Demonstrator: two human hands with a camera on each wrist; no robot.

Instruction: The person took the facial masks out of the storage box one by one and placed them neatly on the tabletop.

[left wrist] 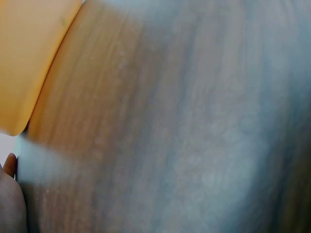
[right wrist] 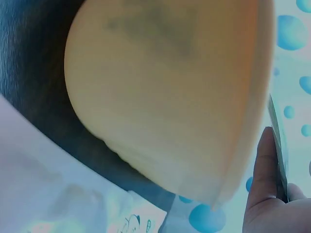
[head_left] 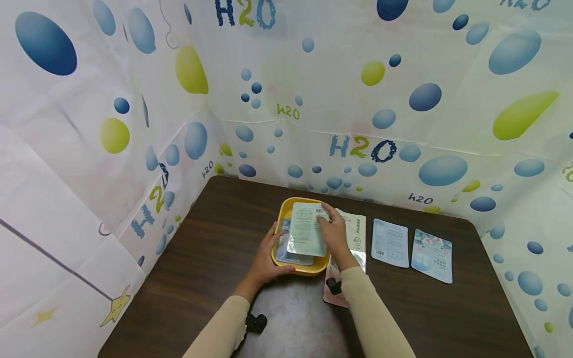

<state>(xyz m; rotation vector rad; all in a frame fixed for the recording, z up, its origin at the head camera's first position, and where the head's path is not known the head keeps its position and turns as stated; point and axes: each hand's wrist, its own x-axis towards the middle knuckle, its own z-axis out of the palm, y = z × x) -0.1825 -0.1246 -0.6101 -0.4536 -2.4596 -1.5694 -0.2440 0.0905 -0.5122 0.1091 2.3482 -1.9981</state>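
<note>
A yellow plastic basin point(head_left: 317, 269) stands on the dark table. My left hand point(head_left: 267, 258) holds it at its left and front side, fingers at the rim and thumb along the front. My right hand point(head_left: 334, 231) pinches a pale green face mask packet point(head_left: 306, 228) by its right edge, over the basin; the thumb lies on its printed face. Beneath it, a bluish packet point(head_left: 293, 257) lies in the basin, partly covered. In the right wrist view, the held packet point(right wrist: 279, 145) shows edge-on beside the fingers, higher than most of the basin wall point(right wrist: 165, 97).
Right of the basin lie a cream-green packet point(head_left: 356, 228) and a pink packet point(head_left: 334, 298), partly behind my right arm. Farther right are a light blue packet point(head_left: 390, 242) and a flowered blue packet point(head_left: 431, 256). A patterned white curtain point(head_left: 340, 89) hangs behind the table point(head_left: 192, 258).
</note>
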